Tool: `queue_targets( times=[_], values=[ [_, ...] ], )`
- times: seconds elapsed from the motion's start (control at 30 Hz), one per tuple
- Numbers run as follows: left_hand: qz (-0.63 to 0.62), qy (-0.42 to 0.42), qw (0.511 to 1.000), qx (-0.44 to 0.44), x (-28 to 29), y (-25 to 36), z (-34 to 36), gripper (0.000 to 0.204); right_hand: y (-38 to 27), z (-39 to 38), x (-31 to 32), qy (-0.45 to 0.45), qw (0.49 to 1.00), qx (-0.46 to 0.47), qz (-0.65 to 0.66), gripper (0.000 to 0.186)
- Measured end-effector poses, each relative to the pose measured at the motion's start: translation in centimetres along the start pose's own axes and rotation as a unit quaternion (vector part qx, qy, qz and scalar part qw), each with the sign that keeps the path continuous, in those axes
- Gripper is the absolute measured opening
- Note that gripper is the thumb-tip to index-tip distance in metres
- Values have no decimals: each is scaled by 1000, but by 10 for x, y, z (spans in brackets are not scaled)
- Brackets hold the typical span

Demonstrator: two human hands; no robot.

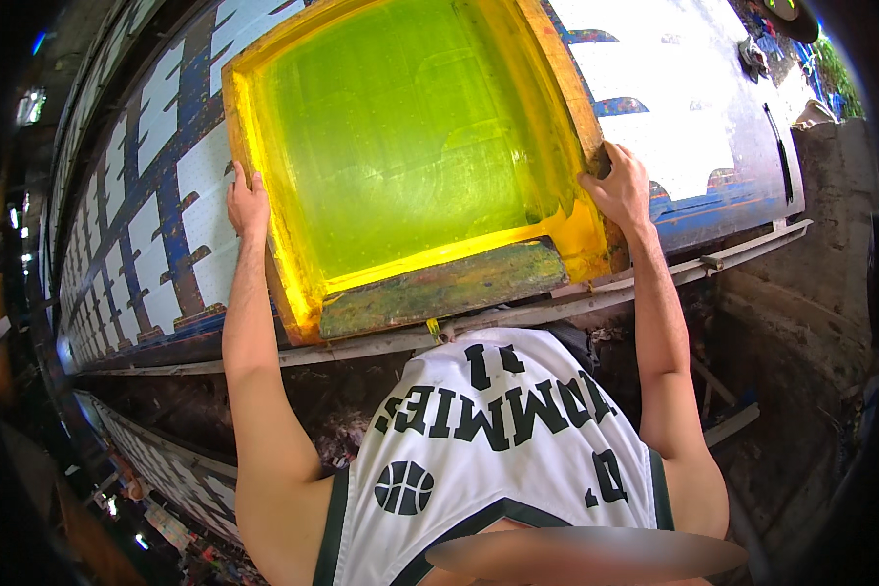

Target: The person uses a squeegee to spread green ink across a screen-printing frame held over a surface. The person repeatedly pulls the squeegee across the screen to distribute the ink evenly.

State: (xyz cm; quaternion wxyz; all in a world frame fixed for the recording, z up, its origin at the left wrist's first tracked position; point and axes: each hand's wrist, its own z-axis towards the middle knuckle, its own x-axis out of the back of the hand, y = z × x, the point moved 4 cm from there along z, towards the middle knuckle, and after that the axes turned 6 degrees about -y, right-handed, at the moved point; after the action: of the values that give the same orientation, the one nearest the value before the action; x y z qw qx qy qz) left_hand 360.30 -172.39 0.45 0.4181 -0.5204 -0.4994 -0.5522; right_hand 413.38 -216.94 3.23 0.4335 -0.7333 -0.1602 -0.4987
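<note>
A screen printing frame (581,107) with a wooden rim lies in front of me over the long table. Its mesh (391,146) is translucent yellow-green, and thick yellow ink (578,239) pools along the near edge and in the near right corner. Inside the near edge rests a paint-stained board (449,288), which looks like a squeegee. My left hand (247,202) grips the frame's left side. On the right side, my right hand (620,186) holds the rim near its close corner, thumb toward the mesh. The undersides of both grips are hidden.
White pieces with cut-out edges (151,98) lie in rows on the dark, ink-spotted table, stretching far left. A large white piece (669,98) lies to the right. A metal rail (645,290) runs along the table's near edge. A concrete wall (801,220) stands at right.
</note>
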Motion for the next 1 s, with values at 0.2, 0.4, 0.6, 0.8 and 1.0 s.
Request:
queue_targets(
  times=[0.2,0.4,0.6,0.8,1.0],
  values=[
    [1,-10,1000,-3,-8,3,-3,66,-5,-2,1,10,1000,-10,-8,75],
    [-11,-30,999,-17,-8,-1,-1,68,-30,-21,6,-15,999,-22,-41,75],
    [11,-19,998,-63,-6,-8,1,67,-139,-99,-18,-109,971,212,-5,62],
    [-12,36,994,-99,-18,-12,-2,64,-238,-153,-73,-242,905,342,-78,53],
    [-25,44,993,-108,-15,-5,-5,60,-255,-143,-84,-204,924,279,-165,49]
  ],
)
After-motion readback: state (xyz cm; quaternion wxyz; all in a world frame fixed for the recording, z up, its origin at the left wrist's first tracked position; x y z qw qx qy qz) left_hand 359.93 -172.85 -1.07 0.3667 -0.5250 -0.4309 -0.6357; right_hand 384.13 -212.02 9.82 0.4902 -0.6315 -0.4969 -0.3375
